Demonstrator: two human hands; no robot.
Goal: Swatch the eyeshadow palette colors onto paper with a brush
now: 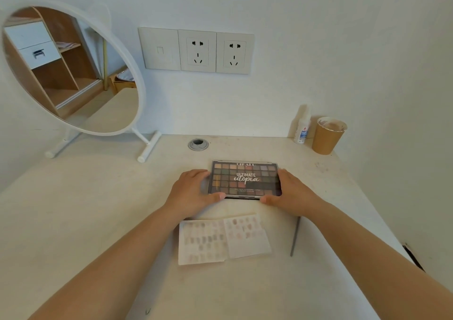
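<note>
small print on palette (245, 179) lid: unreadable | paper (224, 238) swatches: blurred | brush (295, 236) tip: indistinct

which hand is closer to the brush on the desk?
Right. The right hand grips the palette's right edge, just up-left of the brush; the left hand holds the opposite edge, farther away.

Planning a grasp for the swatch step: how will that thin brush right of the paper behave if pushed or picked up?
The brush looks like a thin, straight stick lying flat on the table, so it is probably light and stiff. Its handle looks round, so a sideways push may roll it. Lying so low, it likely needs a fingertip pinch.
</note>
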